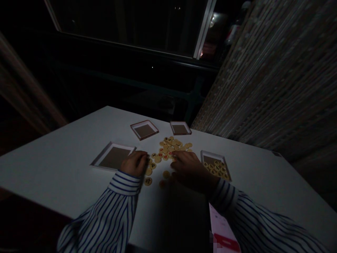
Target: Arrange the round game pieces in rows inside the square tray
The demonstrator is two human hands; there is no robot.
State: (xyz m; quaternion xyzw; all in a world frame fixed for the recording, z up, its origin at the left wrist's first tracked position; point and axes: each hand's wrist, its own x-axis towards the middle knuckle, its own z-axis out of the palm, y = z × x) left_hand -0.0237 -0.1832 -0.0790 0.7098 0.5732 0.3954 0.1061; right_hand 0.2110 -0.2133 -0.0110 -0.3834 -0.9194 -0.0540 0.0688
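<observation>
Shallow tray at left; left hand by its right edge, fingers curled, can't tell if pinching. Loose round pieces on table, mid. Right hand beside them, curled, grip unclear. Right tray holds black-marked pieces.

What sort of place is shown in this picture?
Probably a dim indoor room, perhaps in a home: there is a white flat-topped table, what looks like a dark, pale-framed glass window beyond it, and a greyish-beige string curtain hanging at right.
</observation>
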